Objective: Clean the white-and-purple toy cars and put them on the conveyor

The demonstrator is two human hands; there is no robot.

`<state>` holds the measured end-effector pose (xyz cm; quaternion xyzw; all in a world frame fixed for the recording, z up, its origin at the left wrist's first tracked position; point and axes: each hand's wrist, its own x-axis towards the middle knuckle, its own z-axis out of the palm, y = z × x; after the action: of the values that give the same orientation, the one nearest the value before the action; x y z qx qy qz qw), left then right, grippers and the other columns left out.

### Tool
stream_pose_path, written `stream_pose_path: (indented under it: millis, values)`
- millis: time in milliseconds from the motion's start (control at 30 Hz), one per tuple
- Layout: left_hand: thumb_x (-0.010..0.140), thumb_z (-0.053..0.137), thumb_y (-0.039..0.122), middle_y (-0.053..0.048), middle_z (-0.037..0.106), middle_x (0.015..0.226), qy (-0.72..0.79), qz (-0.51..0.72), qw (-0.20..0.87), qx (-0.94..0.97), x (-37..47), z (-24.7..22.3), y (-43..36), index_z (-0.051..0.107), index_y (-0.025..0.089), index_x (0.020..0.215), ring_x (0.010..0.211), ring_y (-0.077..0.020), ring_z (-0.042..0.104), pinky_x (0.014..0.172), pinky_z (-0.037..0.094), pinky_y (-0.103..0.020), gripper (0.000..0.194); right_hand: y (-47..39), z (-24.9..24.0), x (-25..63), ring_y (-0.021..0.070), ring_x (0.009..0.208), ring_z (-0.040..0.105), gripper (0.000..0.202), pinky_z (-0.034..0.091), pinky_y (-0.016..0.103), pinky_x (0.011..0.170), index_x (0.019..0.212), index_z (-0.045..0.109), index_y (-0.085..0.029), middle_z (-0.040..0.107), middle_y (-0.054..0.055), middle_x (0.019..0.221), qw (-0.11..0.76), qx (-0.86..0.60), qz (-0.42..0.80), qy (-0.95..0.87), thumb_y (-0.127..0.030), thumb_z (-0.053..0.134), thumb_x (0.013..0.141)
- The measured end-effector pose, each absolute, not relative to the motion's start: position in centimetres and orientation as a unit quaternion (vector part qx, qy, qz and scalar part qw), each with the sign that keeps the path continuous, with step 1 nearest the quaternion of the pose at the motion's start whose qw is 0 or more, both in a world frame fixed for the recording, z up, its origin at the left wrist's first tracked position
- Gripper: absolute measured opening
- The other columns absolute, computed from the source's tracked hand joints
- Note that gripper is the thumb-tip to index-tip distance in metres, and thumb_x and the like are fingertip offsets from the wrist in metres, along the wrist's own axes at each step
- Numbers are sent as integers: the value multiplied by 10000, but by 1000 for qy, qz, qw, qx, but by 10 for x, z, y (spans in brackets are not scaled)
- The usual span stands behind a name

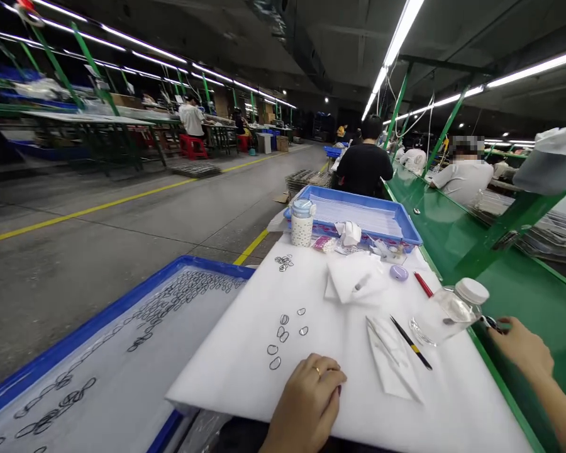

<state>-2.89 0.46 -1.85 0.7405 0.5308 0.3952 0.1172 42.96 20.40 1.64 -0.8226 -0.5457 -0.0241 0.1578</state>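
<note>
My left hand (311, 393) rests near the front edge of the white foam-covered table (236, 352), its fingers curled together; what they hold, if anything, is hidden. Several small dark-rimmed rings (282, 331) lie just beyond it, with a small pile of rings (283, 262) farther back. My right hand (521, 346) is at the right, over the green surface, its fingers closed on a small dark object (491, 324) that I cannot make out. Beside that hand is a clear jar with a white lid (448, 311). Black tweezers (411, 343) and a folded white cloth (391, 358) lie between the hands.
A blue tray of rings (182, 259) stands at the left. Beyond the table's items are a dotted cup (302, 228), a blue tray (412, 236), a purple case (399, 272) and a red pen (423, 284). A green post (509, 233) rises at right. People sit farther off.
</note>
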Motion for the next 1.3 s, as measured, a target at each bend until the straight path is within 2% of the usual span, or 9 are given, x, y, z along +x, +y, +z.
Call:
stream_pose_path:
  millis: [167, 267, 433, 533, 633, 767, 900, 1133, 1300]
  values:
    - [845, 555, 88, -79, 698, 1051, 514, 364, 118, 768, -30, -18, 2, 655, 210, 1079, 939, -278, 651, 792, 577, -459, 282, 65, 47, 366, 341, 840, 729, 357, 544, 423, 494, 1143, 571, -462, 732, 114, 1055, 277, -648, -19, -709, -549, 640, 804]
    - [813, 694, 188, -97, 670, 1187, 501, 338, 143, 784, -36, -19, 3, 543, 222, 1310, 1058, -299, 642, 897, 567, -486, 520, 22, 58, 280, 278, 940, 712, 325, 606, 417, 768, 1210, 579, -316, 716, 81, 1072, 266, -478, 41, -836, -313, 627, 889]
    - [852, 664, 181, -89, 571, 1392, 481, 331, 198, 787, -49, -18, 0, 331, 275, 1495, 1250, -270, 576, 1018, 527, -427, 730, 41, 42, 172, 236, 989, 672, 295, 554, 408, 860, 1176, 607, -218, 718, 84, 1062, 200, -322, 198, -904, -125, 570, 899]
    - [925, 557, 129, -60, 632, 1280, 490, 371, 189, 766, -48, -21, -11, 448, 303, 1428, 1146, -228, 637, 968, 548, -370, 543, 72, 39, 143, 204, 904, 688, 127, 549, 353, 826, 1011, 643, -221, 728, 46, 972, 295, -353, 261, -849, -220, 627, 886]
    - [895, 654, 179, -75, 661, 1139, 523, 408, 165, 730, -36, -24, -22, 582, 258, 1304, 996, -235, 680, 851, 583, -351, 423, 115, 47, 122, 219, 898, 681, 251, 539, 376, 840, 1037, 595, -219, 709, 57, 1004, 446, -463, 231, -731, -302, 691, 821]
    - [751, 824, 223, -104, 623, 1283, 506, 383, 213, 743, -29, -18, -21, 640, 232, 1233, 944, -236, 672, 826, 601, -383, 517, 169, 56, 106, 252, 891, 656, 173, 494, 435, 872, 956, 599, -202, 690, 81, 968, 366, -519, 286, -717, -322, 652, 843]
    - [698, 857, 183, -71, 549, 1450, 458, 312, 238, 798, -40, -8, -4, 661, 272, 1200, 1236, -308, 556, 1008, 523, -507, 546, 182, 63, 111, 222, 857, 631, 321, 487, 402, 833, 834, 581, -190, 663, 78, 874, 355, -491, 354, -712, -443, 438, 971]
    - [743, 819, 433, -62, 739, 1098, 525, 365, 279, 716, -25, -1, 14, 694, 222, 1096, 1030, -287, 648, 912, 532, -494, 430, 119, 29, 113, 171, 805, 551, 151, 444, 354, 793, 900, 597, -199, 589, 17, 829, 452, -354, 491, -655, -252, 537, 772]
    - [758, 779, 522, -51, 755, 1047, 546, 403, 294, 673, -17, -2, 16, 732, 236, 1036, 1003, -269, 660, 899, 521, -457, 402, 82, 35, 116, 140, 622, 414, 233, 378, 308, 628, 746, 556, -216, 439, -19, 669, 511, -349, 544, -567, -439, 563, 811]
